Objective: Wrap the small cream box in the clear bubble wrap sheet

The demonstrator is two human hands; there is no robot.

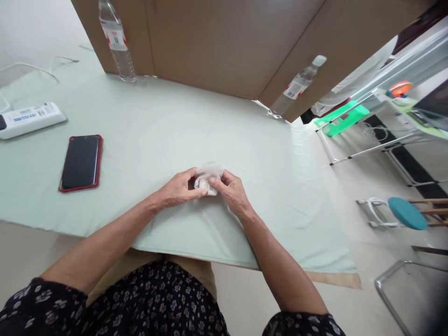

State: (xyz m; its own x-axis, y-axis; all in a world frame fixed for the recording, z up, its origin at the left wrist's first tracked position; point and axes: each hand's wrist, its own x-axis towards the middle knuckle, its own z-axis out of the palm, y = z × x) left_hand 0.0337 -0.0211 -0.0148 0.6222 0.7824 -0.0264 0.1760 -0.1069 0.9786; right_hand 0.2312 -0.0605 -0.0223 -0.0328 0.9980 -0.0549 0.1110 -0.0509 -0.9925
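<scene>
Both my hands meet near the middle of the pale green cloth [157,121] on the table. My left hand [177,189] and my right hand [233,191] pinch a small clear plastic bag [209,176] between them. The bag holds something small and whitish that I cannot make out. Fingers of both hands are closed on the bag's edges, just above the cloth.
A phone in a red case [81,162] lies face up to the left. A white power strip [30,119] sits at the far left. Two water bottles [117,42] [297,86] stand by the brown panel [217,42]. A teal stool [406,212] stands on the floor at right.
</scene>
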